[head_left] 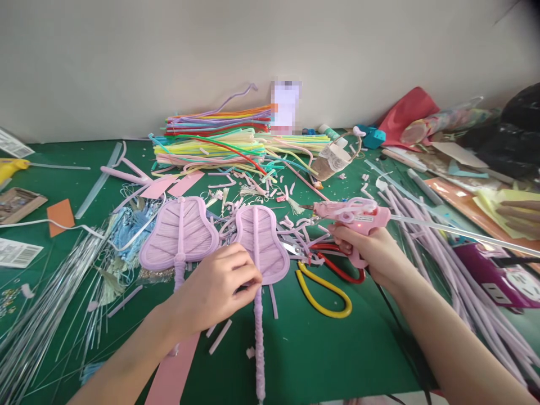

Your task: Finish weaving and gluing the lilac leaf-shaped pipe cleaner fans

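My left hand [219, 284] is closed in a pinch on the base of a lilac pipe-cleaner fan [262, 242], where its wrapped lilac stem [259, 337] starts. A second lilac fan [179, 233] lies flat just left of it. My right hand [371, 250] grips a pink glue gun [350, 216] with its nozzle pointing left toward the fans and a clear glue stick [464, 233] sticking out of its back to the right.
Scissors with red and yellow handles [324, 281] lie between my hands. A stack of coloured pipe cleaners [219, 140] sits at the back, lilac ones [442, 259] at right, silver strands [46, 315] at left. Scraps litter the green mat [320, 349]. A pink strip [172, 371] lies near.
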Motion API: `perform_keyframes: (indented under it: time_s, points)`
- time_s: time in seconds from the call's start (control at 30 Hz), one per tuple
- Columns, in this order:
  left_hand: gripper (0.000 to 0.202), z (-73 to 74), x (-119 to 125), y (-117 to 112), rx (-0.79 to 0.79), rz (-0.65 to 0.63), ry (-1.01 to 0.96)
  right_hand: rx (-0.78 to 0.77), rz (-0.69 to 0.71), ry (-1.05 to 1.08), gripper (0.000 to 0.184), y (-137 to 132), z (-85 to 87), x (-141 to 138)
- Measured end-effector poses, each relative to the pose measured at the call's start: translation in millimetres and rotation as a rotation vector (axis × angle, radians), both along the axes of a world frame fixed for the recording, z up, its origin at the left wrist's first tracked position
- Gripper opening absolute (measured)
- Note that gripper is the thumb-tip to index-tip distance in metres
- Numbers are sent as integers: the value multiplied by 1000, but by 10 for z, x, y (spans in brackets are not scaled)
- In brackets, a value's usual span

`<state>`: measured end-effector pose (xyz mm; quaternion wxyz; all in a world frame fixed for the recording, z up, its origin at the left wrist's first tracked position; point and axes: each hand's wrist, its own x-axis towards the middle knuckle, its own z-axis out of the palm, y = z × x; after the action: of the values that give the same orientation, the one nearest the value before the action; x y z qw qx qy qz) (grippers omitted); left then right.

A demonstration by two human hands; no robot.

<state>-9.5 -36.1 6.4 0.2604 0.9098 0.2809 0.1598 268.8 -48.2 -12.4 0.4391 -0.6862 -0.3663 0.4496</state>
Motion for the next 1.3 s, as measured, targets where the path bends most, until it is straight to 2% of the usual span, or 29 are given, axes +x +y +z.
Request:
perform_keyframes:
  time_s: [0.33,0.5,0.7,1.0,1.3]
  points:
    - [16,-2,13,-6,19,2,7,14,4,10,31,2,7,-16]
    - [11,39,-32,6,-78,23,-34,-4,5,0,31,8,11,-11]
    - [11,137,-107,32,-160,115,-99,6,6,-7,30,1,12,-5]
    - [11,28,-62,36,-148,43,-32,-10,20,-18,31,2,-11,8]
    - [14,20,-25,38,-70,19,-24,-14,9,-27,32,-7,29,-11]
